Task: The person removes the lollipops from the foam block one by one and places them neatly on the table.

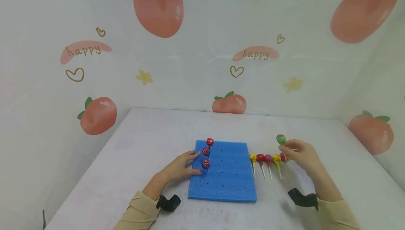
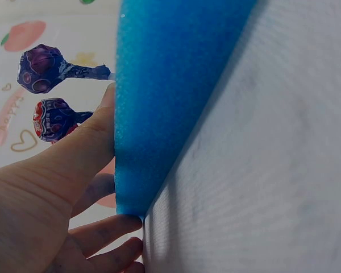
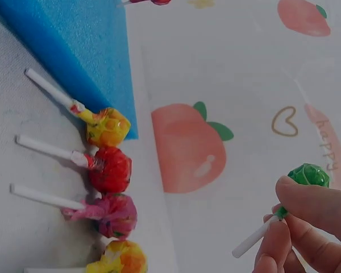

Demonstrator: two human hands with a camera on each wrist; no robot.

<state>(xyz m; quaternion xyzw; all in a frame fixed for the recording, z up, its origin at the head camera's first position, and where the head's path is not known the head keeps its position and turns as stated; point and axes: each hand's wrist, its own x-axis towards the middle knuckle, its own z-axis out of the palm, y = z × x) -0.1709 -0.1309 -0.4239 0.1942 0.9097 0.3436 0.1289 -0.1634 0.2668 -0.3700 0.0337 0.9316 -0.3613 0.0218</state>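
A blue foam block [image 1: 231,191] with small holes lies on the table. Three red-and-purple wrapped lollipops [image 1: 206,164] stand in it along its left side. My left hand [image 1: 177,168] rests against the block's left edge, thumb and fingers spread; in the left wrist view the thumb [image 2: 85,139] lies beside the upright lollipops [image 2: 42,68]. My right hand [image 1: 302,154] pinches a green lollipop [image 1: 281,139] just below its wrapped head, lifted above the table. Its white stick [image 3: 253,239] juts out below the fingers in the right wrist view.
Right of the block, several lollipops lie in a row: a yellow one [image 1: 253,157], a red one [image 1: 260,157], a pink one [image 1: 268,158], another yellow one [image 1: 276,159] and a red one [image 1: 283,157] partly behind my right hand. A fruit-printed curtain [image 1: 196,64] hangs behind the table.
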